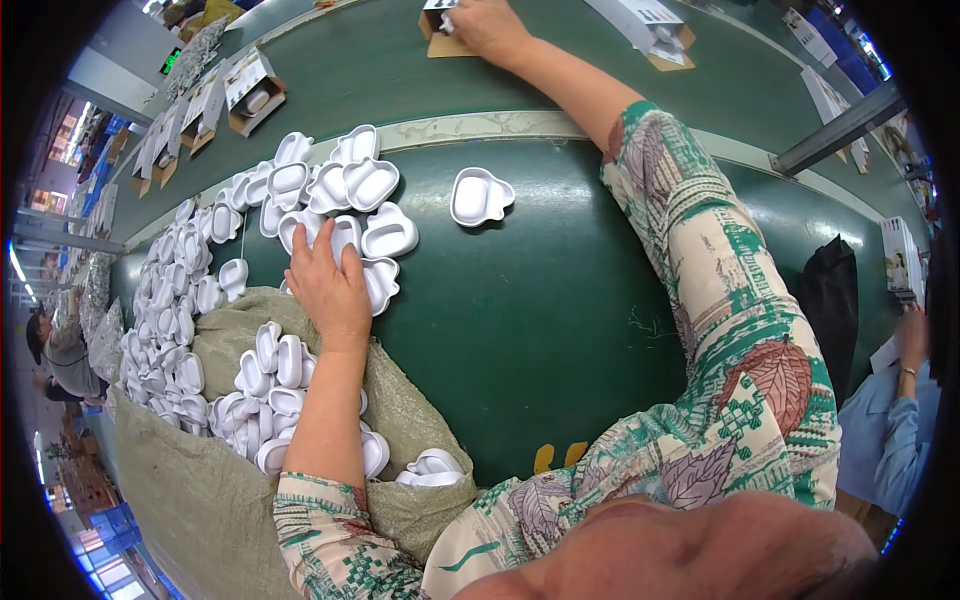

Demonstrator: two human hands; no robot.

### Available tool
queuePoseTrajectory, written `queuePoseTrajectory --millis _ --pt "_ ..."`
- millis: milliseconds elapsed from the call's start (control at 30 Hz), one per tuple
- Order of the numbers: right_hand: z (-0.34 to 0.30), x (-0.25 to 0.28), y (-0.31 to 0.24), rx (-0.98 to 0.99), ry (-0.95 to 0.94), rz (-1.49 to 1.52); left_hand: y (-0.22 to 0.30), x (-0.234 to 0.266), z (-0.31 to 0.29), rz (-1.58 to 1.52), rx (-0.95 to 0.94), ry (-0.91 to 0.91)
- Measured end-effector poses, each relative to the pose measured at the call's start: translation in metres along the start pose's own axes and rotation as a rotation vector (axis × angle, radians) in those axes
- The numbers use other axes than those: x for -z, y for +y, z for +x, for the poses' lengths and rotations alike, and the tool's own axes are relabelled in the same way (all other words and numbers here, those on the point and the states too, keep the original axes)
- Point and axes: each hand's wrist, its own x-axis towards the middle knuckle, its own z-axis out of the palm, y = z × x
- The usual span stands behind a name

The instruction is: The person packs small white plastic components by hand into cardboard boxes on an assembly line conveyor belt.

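Observation:
My left hand point(331, 290) lies over a pile of small white plastic dishes point(368, 185), fingers spread and touching the ones beneath. These dishes are shallow, with a rounded body and a wavy, lobed end. One white dish point(480, 198) sits apart from the pile, right of it on the green table. My right arm stretches far across to a small open carton point(447, 44) on the far green belt. At its mouth is my right hand point(490, 30), fingers bent together by a small whitish thing. What exactly the fingers hold is partly hidden.
A greenish woven sack point(410, 515) at lower left holds more white dishes point(270, 400). Open cartons point(252, 92) line the belt at left, with another carton point(650, 35) at upper right. A pale rail point(480, 126) divides table from belt. A co-worker's hand point(911, 338) shows at right.

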Motion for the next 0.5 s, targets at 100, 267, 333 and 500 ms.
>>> queuePoseTrajectory --millis 100,267,333,500 --pt "0.005 0.026 0.015 -0.163 -0.034 -0.075 0.007 0.012 0.006 -0.013 -0.014 -0.013" --pt "-0.035 0.119 -0.021 -0.109 -0.025 0.496 0.045 0.041 -0.003 0.021 0.021 -0.031" --pt "-0.061 0.18 -0.043 0.039 -0.141 0.781 0.063 0.05 -0.001 0.031 -0.012 -0.006" --pt "-0.116 0.273 -0.04 0.334 -0.459 0.769 0.126 0.044 -0.028 0.014 -0.003 -0.022"
